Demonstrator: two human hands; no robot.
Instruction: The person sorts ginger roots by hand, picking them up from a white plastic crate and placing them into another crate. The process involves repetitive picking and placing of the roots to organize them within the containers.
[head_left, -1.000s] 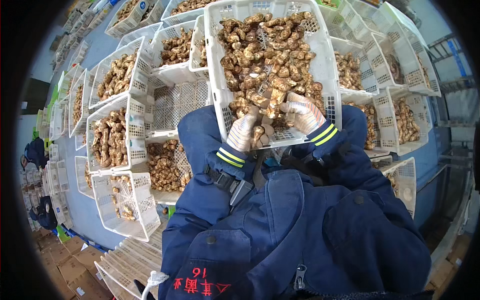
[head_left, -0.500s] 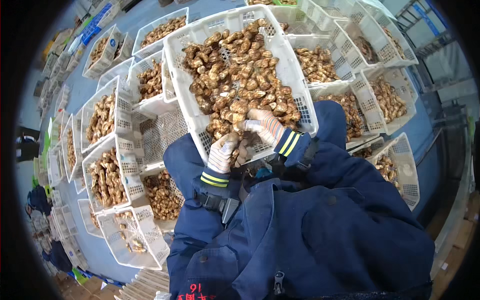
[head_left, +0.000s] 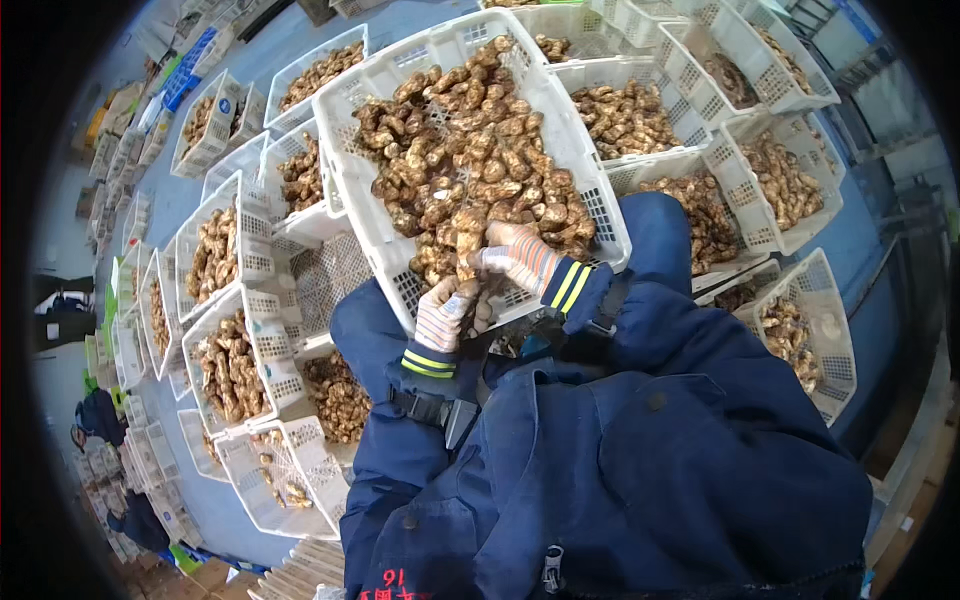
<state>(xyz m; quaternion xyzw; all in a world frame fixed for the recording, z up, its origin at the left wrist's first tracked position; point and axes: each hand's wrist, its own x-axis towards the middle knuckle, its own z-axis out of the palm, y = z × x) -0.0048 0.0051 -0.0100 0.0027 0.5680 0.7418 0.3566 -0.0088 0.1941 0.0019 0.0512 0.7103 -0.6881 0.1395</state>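
A white plastic crate [head_left: 597, 170] rests tilted on my lap, heaped with knobbly brown-and-cream tubers [head_left: 470, 130]. Both hands wear striped knit gloves and work at its near edge. My right hand [head_left: 522, 262] is closed around one elongated tuber [head_left: 468, 243], which stands roughly upright. Just below and to the left, my left hand [head_left: 440, 312] is closed at that tuber's lower end, thumb and fingertips together. Part of its grip is hidden by the glove. Several paler, darker-stained tubers lie just under the hands inside the crate.
More white crates of tubers stand on the blue floor to the left, such as a full crate [head_left: 232, 365] and a sparsely filled crate [head_left: 285, 490]. Others, like a filled crate [head_left: 625, 115], are at the right. My knees flank the lap crate.
The view has shifted slightly, moving the crate a little left in the picture. The tuber between my hands now stands more upright, with my right hand slightly lower.
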